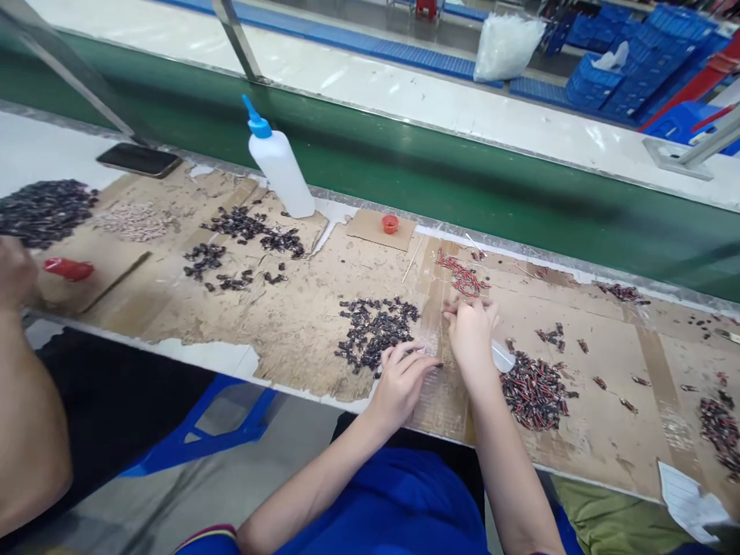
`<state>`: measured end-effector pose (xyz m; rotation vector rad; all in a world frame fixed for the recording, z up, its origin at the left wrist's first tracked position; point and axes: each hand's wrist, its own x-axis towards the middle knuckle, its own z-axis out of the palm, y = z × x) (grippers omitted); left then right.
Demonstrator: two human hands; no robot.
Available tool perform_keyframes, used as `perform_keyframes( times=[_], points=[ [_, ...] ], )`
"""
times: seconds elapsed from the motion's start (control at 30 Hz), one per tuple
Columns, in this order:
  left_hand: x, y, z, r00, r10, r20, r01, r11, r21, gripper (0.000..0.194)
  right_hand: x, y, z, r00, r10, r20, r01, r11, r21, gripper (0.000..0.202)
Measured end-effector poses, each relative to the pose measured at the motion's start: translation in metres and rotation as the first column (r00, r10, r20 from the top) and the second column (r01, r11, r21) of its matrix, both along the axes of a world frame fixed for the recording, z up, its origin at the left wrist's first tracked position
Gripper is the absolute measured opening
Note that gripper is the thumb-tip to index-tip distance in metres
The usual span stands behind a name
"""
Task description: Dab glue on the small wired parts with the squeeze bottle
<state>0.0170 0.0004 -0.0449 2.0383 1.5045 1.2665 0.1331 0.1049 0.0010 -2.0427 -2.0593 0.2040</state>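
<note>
My left hand (403, 379) is closed in a pinch on a small black part (438, 364), just right of a pile of small black parts (375, 331). Further right and forward, my right hand (472, 327) has its fingertips pinched together low over the cardboard. What they hold, if anything, is too small to make out. Beyond those fingertips lies a loose heap of small red parts (462, 274). A translucent tube-like piece (502, 357) shows beside my right wrist, partly hidden by it. Right of that wrist is a pile of black-and-red parts (537, 391).
A white bottle with a blue nozzle (283, 169) stands at the back. A red cap (389, 223) rests on a cardboard square. A phone (139, 159) lies at the back left. At far left are another person's arm (28, 416) and a red object (68, 268).
</note>
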Motion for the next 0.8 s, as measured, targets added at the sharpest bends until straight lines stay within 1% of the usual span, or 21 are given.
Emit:
perform_keyframes(
  times=[0.07, 0.1, 0.17, 0.2, 0.23, 0.3, 0.37, 0.43, 0.5, 0.6, 0.7, 0.8],
  points=[
    [-0.001, 0.002, 0.002, 0.999, 0.012, 0.050, -0.014, 0.999, 0.042, 0.022, 0.002, 0.003, 0.001, 1.000, 0.023, -0.019, -0.023, 1.000, 0.018, 0.011],
    [-0.001, 0.003, 0.003, 0.996, 0.012, 0.088, -0.017, 0.998, 0.058, 0.022, 0.004, 0.003, 0.002, 0.998, 0.040, -0.057, -0.038, 0.998, 0.042, 0.011],
    [-0.002, 0.004, 0.006, 0.983, 0.016, 0.182, -0.031, 0.996, 0.078, 0.021, 0.009, -0.002, 0.007, 0.973, 0.090, -0.212, -0.068, 0.992, 0.108, 0.014],
    [-0.003, 0.005, 0.008, 0.973, 0.027, 0.230, -0.046, 0.996, 0.080, 0.020, 0.011, -0.006, 0.011, 0.936, 0.114, -0.332, -0.067, 0.986, 0.151, 0.017],
    [-0.004, 0.005, 0.010, 0.961, 0.043, 0.273, -0.066, 0.995, 0.073, 0.020, 0.014, -0.013, 0.014, 0.881, 0.118, -0.458, -0.046, 0.985, 0.165, 0.022],
    [-0.005, 0.005, 0.016, 0.936, 0.086, 0.341, -0.109, 0.993, 0.046, 0.018, 0.017, -0.031, 0.022, 0.732, 0.089, -0.675, -0.014, 0.993, 0.117, 0.029],
    [-0.007, 0.004, 0.023, 0.912, 0.114, 0.395, -0.127, 0.992, 0.007, 0.017, 0.018, -0.052, 0.029, 0.602, 0.032, -0.798, 0.052, 0.995, 0.079, 0.030],
    [-0.008, 0.003, 0.031, 0.893, 0.120, 0.434, -0.114, 0.993, -0.040, 0.016, 0.017, -0.070, 0.034, 0.508, 0.005, -0.861, 0.070, 0.996, 0.047, 0.027],
    [-0.007, 0.001, 0.039, 0.886, 0.114, 0.450, -0.092, 0.993, -0.070, 0.016, 0.015, -0.083, 0.037, 0.451, -0.009, -0.892, 0.049, 0.999, 0.014, 0.023],
    [-0.005, -0.001, 0.048, 0.891, 0.103, 0.442, -0.088, 0.995, -0.053, 0.018, 0.014, -0.093, 0.037, 0.406, -0.008, -0.914, 0.032, 0.999, 0.005, 0.021],
    [-0.002, -0.003, 0.052, 0.897, 0.102, 0.430, -0.107, 0.994, -0.013, 0.019, 0.012, -0.097, 0.036, 0.369, -0.032, -0.929, 0.090, 0.996, 0.001, 0.021],
    [0.002, -0.005, 0.055, 0.909, 0.078, 0.409, -0.093, 0.996, 0.017, 0.020, 0.011, -0.098, 0.035, 0.362, -0.051, -0.931, 0.111, 0.994, -0.012, 0.017]
  ],
)
